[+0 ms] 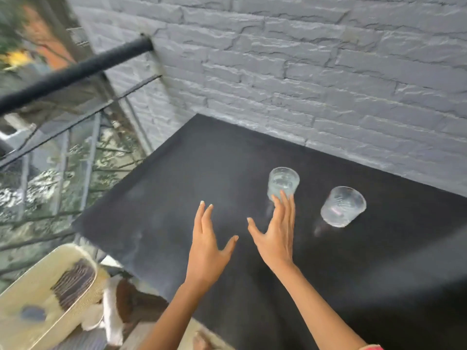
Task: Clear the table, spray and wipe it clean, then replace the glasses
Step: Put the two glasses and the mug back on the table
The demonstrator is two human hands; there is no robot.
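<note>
Two clear glasses, unlabelled, are seen right of centre on the black table. Both hands, left and right, are spread open, empty; right fingertips overlap the nearer glass.

two bare hands spread open above a black table by a grey brick wall; right hand fingertips overlap one clear glass, second glass just beside; left hand apart

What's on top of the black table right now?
Two clear glasses stand on the black table; right hand covers the nearer glass's base.
</note>
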